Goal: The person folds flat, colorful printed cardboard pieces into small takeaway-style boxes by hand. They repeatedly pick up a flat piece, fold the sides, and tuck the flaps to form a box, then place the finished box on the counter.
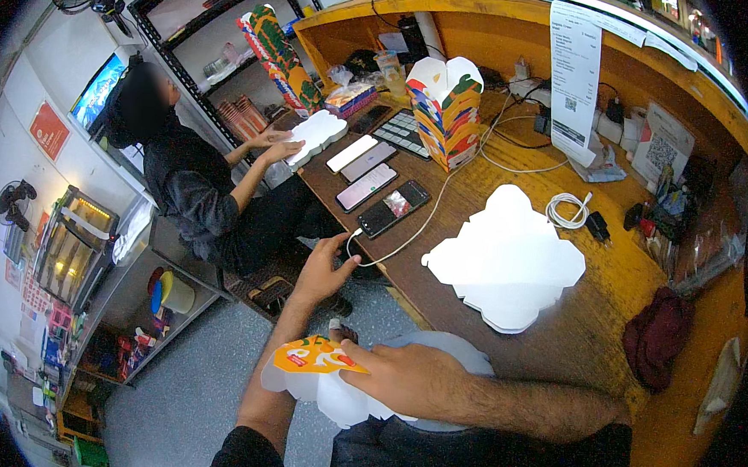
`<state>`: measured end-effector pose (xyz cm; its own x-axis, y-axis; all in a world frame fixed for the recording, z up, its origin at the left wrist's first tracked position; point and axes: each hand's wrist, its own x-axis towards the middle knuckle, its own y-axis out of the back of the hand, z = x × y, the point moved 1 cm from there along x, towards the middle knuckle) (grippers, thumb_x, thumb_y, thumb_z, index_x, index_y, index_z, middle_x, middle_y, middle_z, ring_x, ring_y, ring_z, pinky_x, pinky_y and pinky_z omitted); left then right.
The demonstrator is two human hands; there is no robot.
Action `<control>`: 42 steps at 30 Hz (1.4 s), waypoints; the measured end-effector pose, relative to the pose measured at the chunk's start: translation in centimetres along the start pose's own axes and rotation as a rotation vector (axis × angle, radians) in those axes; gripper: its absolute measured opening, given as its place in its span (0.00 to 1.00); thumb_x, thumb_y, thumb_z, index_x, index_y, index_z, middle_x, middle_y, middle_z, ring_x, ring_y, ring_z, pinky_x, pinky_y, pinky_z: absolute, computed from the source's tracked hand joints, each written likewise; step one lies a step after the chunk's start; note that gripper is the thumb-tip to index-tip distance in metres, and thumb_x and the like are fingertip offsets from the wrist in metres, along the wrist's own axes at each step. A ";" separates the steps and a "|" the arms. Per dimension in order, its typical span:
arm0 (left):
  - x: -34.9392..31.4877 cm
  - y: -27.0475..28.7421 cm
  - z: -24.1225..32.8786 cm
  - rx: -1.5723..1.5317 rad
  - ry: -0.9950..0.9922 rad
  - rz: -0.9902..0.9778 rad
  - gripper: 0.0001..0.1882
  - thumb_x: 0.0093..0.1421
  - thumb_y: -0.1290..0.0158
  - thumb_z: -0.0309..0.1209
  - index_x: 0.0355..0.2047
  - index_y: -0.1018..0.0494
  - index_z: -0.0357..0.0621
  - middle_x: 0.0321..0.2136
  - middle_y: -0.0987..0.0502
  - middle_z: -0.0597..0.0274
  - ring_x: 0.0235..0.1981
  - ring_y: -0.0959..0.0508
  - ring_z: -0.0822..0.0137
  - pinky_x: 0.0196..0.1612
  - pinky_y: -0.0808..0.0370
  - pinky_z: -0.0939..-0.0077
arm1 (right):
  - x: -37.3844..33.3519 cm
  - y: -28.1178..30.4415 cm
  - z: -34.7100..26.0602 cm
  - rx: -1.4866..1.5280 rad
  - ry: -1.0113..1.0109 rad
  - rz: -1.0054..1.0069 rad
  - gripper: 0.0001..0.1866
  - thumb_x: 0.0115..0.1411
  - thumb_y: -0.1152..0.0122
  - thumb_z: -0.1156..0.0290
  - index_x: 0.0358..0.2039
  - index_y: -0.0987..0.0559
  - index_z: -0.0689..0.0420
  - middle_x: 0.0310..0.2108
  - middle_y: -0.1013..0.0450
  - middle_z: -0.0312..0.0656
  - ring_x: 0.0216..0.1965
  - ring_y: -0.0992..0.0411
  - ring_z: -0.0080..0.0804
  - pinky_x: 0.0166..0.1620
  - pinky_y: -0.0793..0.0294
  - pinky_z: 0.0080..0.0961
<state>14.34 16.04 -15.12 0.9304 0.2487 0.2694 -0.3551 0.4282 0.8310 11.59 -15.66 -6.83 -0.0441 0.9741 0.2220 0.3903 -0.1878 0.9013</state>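
Observation:
My left hand reaches to the near left edge of the table, thumb and fingers apart, beside a white charging cable. The cable's plug meets the lower end of a black phone; whether my fingers touch the cable I cannot tell. Over my lap, my right hand grips a partly folded paper food carton, orange printed outside and white inside. More of its white panels spread under my right forearm. On the table in front lies a stack of flat white carton blanks.
Folded cartons stand in a nested stack beside a keyboard. More phones lie left of the black one. A coiled cable and maroon cloth are right. At left, a seated person holds white blanks.

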 end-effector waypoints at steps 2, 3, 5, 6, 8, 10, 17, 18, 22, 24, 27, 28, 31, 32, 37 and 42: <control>0.1 -0.4 0.4 0.037 -0.030 0.018 0.32 0.66 0.33 0.40 0.67 0.26 0.43 0.56 0.22 0.44 0.53 0.18 0.48 0.60 0.21 0.59 | -0.1 -0.6 0.1 0.007 -0.007 0.002 0.18 0.73 0.43 0.66 0.60 0.22 0.57 0.62 0.27 0.58 0.44 0.16 0.43 0.37 0.10 0.36; 0.5 -0.6 0.2 0.050 -0.046 0.025 0.32 0.66 0.33 0.41 0.67 0.27 0.44 0.57 0.23 0.44 0.53 0.19 0.47 0.60 0.21 0.58 | -0.1 -0.5 0.1 -0.005 0.006 0.009 0.18 0.73 0.43 0.66 0.60 0.22 0.57 0.62 0.27 0.58 0.44 0.16 0.43 0.37 0.10 0.36; 0.7 -0.6 0.1 0.047 -0.068 0.052 0.32 0.66 0.32 0.41 0.67 0.26 0.44 0.57 0.23 0.44 0.53 0.19 0.48 0.59 0.21 0.59 | -0.2 -0.4 0.2 -0.026 0.037 0.024 0.18 0.74 0.44 0.65 0.60 0.22 0.57 0.62 0.26 0.58 0.43 0.16 0.43 0.37 0.10 0.37; 0.7 -0.3 0.0 0.028 -0.075 0.073 0.32 0.65 0.32 0.40 0.67 0.26 0.44 0.57 0.23 0.45 0.53 0.18 0.49 0.58 0.21 0.60 | -0.1 0.0 0.0 -0.019 0.032 0.010 0.18 0.74 0.44 0.65 0.60 0.22 0.56 0.62 0.27 0.58 0.42 0.16 0.44 0.37 0.11 0.37; 0.6 0.2 0.0 -0.047 -0.065 0.125 0.31 0.66 0.32 0.40 0.66 0.25 0.45 0.57 0.22 0.48 0.52 0.18 0.54 0.57 0.20 0.62 | -0.1 0.6 -0.3 -0.008 0.002 -0.016 0.18 0.74 0.45 0.65 0.60 0.22 0.56 0.62 0.27 0.58 0.42 0.16 0.45 0.37 0.11 0.39; -0.6 1.9 -0.4 -0.143 -0.018 0.200 0.28 0.67 0.32 0.39 0.65 0.24 0.44 0.56 0.21 0.51 0.50 0.18 0.59 0.54 0.20 0.66 | -0.2 -0.2 0.0 0.019 0.035 0.065 0.18 0.73 0.45 0.65 0.60 0.23 0.55 0.62 0.27 0.58 0.41 0.16 0.46 0.37 0.11 0.40; -8.6 11.0 0.7 -0.786 0.036 0.753 0.21 0.77 0.49 0.45 0.56 0.22 0.41 0.42 0.21 0.62 0.42 0.21 0.68 0.47 0.23 0.71 | -0.4 0.5 0.6 0.390 -0.038 0.458 0.19 0.70 0.47 0.77 0.61 0.26 0.55 0.60 0.29 0.63 0.47 0.18 0.61 0.49 0.15 0.49; -10.1 11.8 -0.2 -0.854 -0.053 0.830 0.22 0.77 0.51 0.47 0.54 0.22 0.40 0.41 0.22 0.61 0.40 0.22 0.67 0.45 0.23 0.69 | -0.4 0.5 0.9 0.441 -0.095 0.484 0.21 0.69 0.47 0.79 0.61 0.28 0.57 0.59 0.29 0.64 0.49 0.20 0.63 0.52 0.17 0.51; -14.9 9.4 9.5 -0.433 -0.470 0.952 0.24 0.75 0.51 0.51 0.48 0.23 0.41 0.42 0.23 0.56 0.43 0.24 0.58 0.48 0.29 0.59 | 0.3 -0.4 1.7 0.518 -0.218 0.571 0.25 0.63 0.51 0.89 0.61 0.36 0.62 0.60 0.31 0.67 0.64 0.28 0.67 0.66 0.27 0.54; -16.3 8.8 14.0 0.088 -0.422 0.447 0.30 0.69 0.42 0.56 0.52 0.23 0.39 0.47 0.23 0.47 0.48 0.23 0.53 0.50 0.27 0.57 | -0.1 0.3 0.9 0.664 -0.337 0.505 0.26 0.63 0.52 0.89 0.62 0.36 0.64 0.63 0.33 0.69 0.68 0.31 0.67 0.69 0.30 0.54; -16.2 5.8 17.2 -0.129 -0.165 0.226 0.42 0.65 0.38 0.58 0.63 0.29 0.31 0.55 0.25 0.37 0.53 0.23 0.42 0.56 0.26 0.52 | 0.2 -0.6 0.6 0.644 -0.144 0.684 0.30 0.67 0.49 0.85 0.69 0.37 0.65 0.69 0.37 0.69 0.71 0.35 0.67 0.73 0.35 0.52; -16.5 4.5 17.0 -0.331 -0.112 0.151 0.45 0.66 0.39 0.58 0.66 0.32 0.29 0.57 0.25 0.36 0.55 0.23 0.39 0.59 0.26 0.50 | 0.2 -0.1 0.4 0.641 -0.143 0.627 0.30 0.68 0.47 0.82 0.70 0.37 0.65 0.71 0.39 0.68 0.71 0.36 0.67 0.73 0.36 0.52; -16.9 3.8 17.8 -0.294 -0.166 0.108 0.51 0.64 0.38 0.61 0.70 0.37 0.27 0.65 0.31 0.32 0.64 0.31 0.32 0.70 0.35 0.47 | 0.4 0.6 -0.2 0.465 -0.063 0.557 0.30 0.73 0.42 0.69 0.73 0.34 0.62 0.77 0.44 0.64 0.72 0.38 0.64 0.75 0.41 0.53; -16.8 3.7 18.0 -0.343 -0.213 0.156 0.52 0.63 0.37 0.61 0.70 0.37 0.27 0.65 0.32 0.31 0.65 0.32 0.30 0.70 0.36 0.46 | 0.2 0.8 -0.3 0.446 -0.054 0.568 0.30 0.74 0.42 0.68 0.73 0.33 0.60 0.77 0.43 0.63 0.72 0.38 0.62 0.75 0.41 0.52; -17.8 4.8 18.7 -0.682 0.035 0.141 0.34 0.72 0.41 0.40 0.69 0.35 0.29 0.62 0.27 0.43 0.63 0.26 0.51 0.67 0.30 0.56 | 0.0 1.3 0.4 0.366 0.010 0.600 0.30 0.72 0.37 0.66 0.72 0.28 0.57 0.76 0.37 0.55 0.68 0.35 0.55 0.72 0.39 0.50; -18.3 7.1 19.5 -0.793 0.190 0.180 0.23 0.77 0.47 0.28 0.68 0.32 0.29 0.56 0.19 0.55 0.56 0.20 0.68 0.61 0.25 0.70 | -0.1 2.0 0.2 0.344 -0.034 0.659 0.30 0.66 0.28 0.63 0.68 0.22 0.53 0.70 0.31 0.46 0.66 0.35 0.51 0.70 0.37 0.47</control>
<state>-3.49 -2.38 -4.65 0.8475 0.4831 0.2197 -0.5214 0.8353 0.1746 12.56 -16.14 -5.10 0.3247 0.6775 0.6599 0.5924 -0.6896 0.4165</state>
